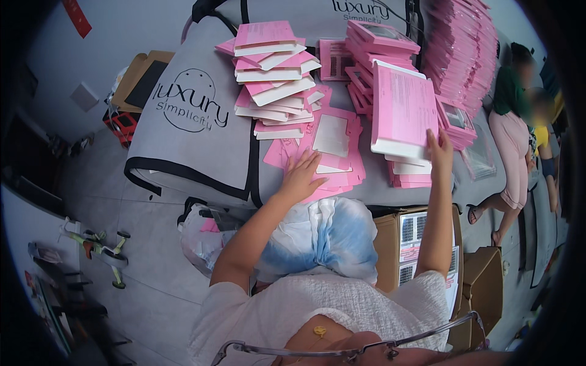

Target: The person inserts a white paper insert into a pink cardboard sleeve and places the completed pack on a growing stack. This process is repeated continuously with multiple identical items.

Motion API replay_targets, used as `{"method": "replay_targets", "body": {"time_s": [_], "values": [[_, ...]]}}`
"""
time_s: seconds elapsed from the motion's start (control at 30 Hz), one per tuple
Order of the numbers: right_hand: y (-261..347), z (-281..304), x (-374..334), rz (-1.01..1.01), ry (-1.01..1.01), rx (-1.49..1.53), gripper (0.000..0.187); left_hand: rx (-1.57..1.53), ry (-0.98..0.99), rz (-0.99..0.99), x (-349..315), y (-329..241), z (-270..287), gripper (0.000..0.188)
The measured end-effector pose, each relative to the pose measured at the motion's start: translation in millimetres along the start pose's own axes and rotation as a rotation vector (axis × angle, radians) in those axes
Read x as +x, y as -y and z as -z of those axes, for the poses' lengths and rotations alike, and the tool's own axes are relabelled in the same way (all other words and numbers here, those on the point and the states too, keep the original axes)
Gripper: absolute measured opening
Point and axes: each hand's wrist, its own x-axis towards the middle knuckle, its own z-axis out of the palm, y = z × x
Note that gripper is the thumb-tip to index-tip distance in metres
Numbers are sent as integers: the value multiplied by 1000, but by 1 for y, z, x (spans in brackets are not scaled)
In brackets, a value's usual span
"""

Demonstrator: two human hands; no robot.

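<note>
My left hand lies with fingers spread on a pile of flat pink box blanks; the top one has a pale rectangular panel. At the lower right corner of a pink carton with white sides, my right hand grips the edge. That carton sits tilted on top of other pink boxes, and part of my right fingers is hidden against it. Beyond my left hand rises an uneven stack of folded pink and white cartons, their white flaps toward me.
Grey covering with black edging spreads over the work surface. A tall stack of plastic-wrapped pink packs stands at the far right. Brown cardboard boxes sit below right. A child's balance bike stands on the left floor; other people are at right.
</note>
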Motion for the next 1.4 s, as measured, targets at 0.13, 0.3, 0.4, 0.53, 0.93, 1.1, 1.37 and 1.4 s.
{"method": "replay_targets", "body": {"time_s": [0.13, 0.3, 0.4, 0.53, 0.93, 1.1, 1.37, 1.4], "values": [[13, -6, 7, 702, -384, -826, 33, 189, 24, 17, -3, 18, -24, 72], [21, -57, -113, 556, 289, -264, 24, 198, -47, -16, -9, 13, -42, 66], [1, -85, -161, 300, 344, -476, 37, 263, -45, -78, -30, -3, -47, 60], [-38, -100, -199, 46, 213, -556, 51, 259, -58, -104, -70, -31, -43, 52], [-23, -93, -195, 323, -57, -266, 25, -412, -210, -50, -88, -45, -32, 45], [50, -91, -217, 375, 189, -50, 31, -1464, -368, 166, -59, -61, -16, 59], [85, -76, -227, 1083, 500, -176, 49, -2082, -671, 375, -64, -86, 62, 45], [77, -72, -229, 984, 452, -126, 51, -2098, -685, 355, -67, -84, 63, 45]]}}
